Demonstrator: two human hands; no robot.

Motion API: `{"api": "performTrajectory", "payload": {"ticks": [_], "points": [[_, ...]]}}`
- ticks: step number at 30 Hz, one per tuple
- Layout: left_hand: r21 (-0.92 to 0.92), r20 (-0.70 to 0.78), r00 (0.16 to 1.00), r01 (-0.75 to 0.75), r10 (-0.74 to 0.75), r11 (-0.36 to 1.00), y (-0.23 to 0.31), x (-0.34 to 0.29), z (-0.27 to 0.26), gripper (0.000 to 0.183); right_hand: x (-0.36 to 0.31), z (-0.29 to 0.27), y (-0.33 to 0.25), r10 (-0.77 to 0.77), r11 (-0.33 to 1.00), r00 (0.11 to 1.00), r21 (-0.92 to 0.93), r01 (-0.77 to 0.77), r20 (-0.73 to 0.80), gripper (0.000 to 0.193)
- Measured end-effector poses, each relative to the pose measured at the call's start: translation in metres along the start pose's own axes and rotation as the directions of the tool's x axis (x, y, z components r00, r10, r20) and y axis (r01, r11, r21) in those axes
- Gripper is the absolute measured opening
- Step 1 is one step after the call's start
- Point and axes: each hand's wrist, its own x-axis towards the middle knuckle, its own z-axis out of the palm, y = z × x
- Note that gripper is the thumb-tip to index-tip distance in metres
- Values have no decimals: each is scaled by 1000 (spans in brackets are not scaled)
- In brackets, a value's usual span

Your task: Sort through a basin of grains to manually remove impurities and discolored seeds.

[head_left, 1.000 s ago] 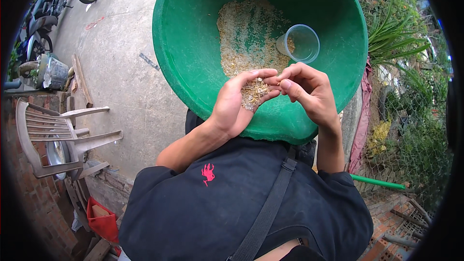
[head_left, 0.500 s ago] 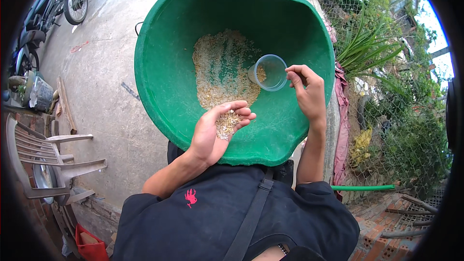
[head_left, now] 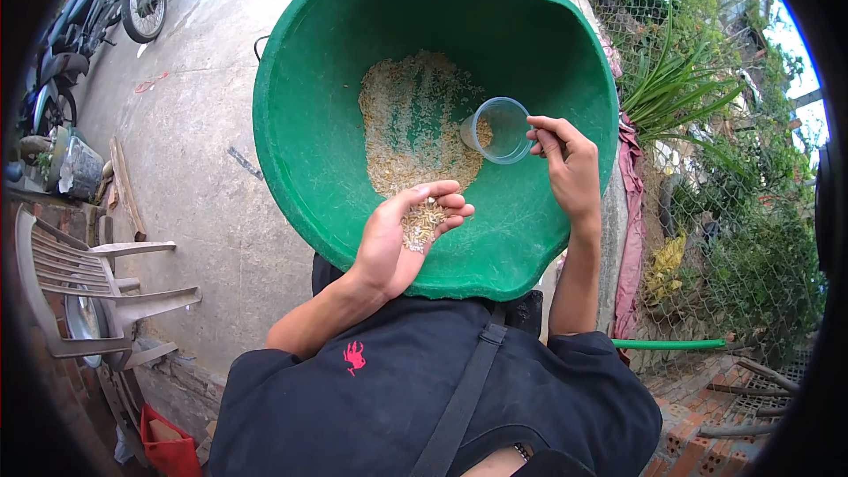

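My left hand is cupped palm up over the near part of a green tub. In its palm lies a small heap of pale, husky grain, the fingers curled up along one side. My right hand is closed, its fingertips together at the rim of a clear plastic cup. Tilted, the cup has its mouth toward the right and some yellowish grain inside. Behind it, a layer of broken grain covers part of the tub's floor, with streaks of green showing through.
Motorbikes stand on the concrete at the far left. A plastic chair and a red bag are at the left. Along the right runs a wire fence with plants, a pink cloth and a green pipe.
The whole view has shifted slightly, so the tub and hands appear a little farther right. Both hands keep nearly the same pose over the tub.
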Motion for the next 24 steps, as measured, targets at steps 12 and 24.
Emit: {"api": "performTrajectory", "payload": {"ticks": [12,24], "points": [[-8,-5,1000,-19,19,1000,-1,0,-3,39,-5,3,-10,-63,988,997,-146,55,-47,13],[-104,21,999,-42,44,994,-3,2,-15,40,-49,56,-67,-322,919,829,-59,390,458,24]]}}
